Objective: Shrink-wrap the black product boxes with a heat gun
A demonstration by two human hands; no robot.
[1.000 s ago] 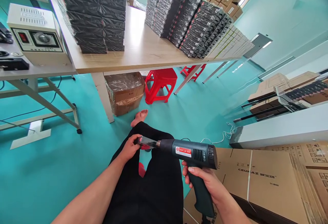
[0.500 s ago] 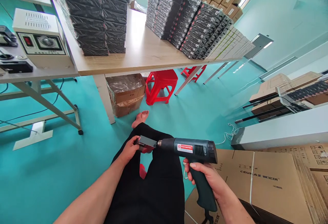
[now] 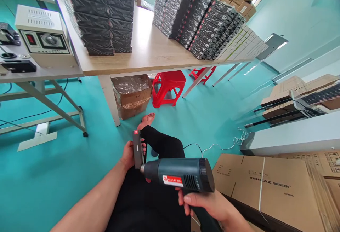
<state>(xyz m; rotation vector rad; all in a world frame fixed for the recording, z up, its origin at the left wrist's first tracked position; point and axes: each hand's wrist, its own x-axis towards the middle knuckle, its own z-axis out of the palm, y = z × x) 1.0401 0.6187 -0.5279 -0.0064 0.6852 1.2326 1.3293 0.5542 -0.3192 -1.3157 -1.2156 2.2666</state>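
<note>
My left hand (image 3: 129, 155) is closed around a small dark box (image 3: 137, 150) with a red patch at its upper end, held upright above my lap. In my right hand (image 3: 195, 201) is a dark green heat gun (image 3: 183, 172), gripped by its handle with the fingers wrapped round. Its metal nozzle points left and sits close to the lower end of the box. Whether nozzle and box touch, I cannot tell. The lower part of the handle runs off the bottom of the view.
A wooden table (image 3: 148, 57) ahead bears tall stacks of film-wrapped black boxes (image 3: 209, 25). A beige control unit (image 3: 44, 35) stands at the left. Below are an open carton (image 3: 135, 97) and a red stool (image 3: 170, 87). Large cartons (image 3: 247, 179) lie at the right.
The small box has been turned from lying sideways to upright and shifted slightly left. The heat gun has moved left and down, nearer to me. My leg has shifted as well.
</note>
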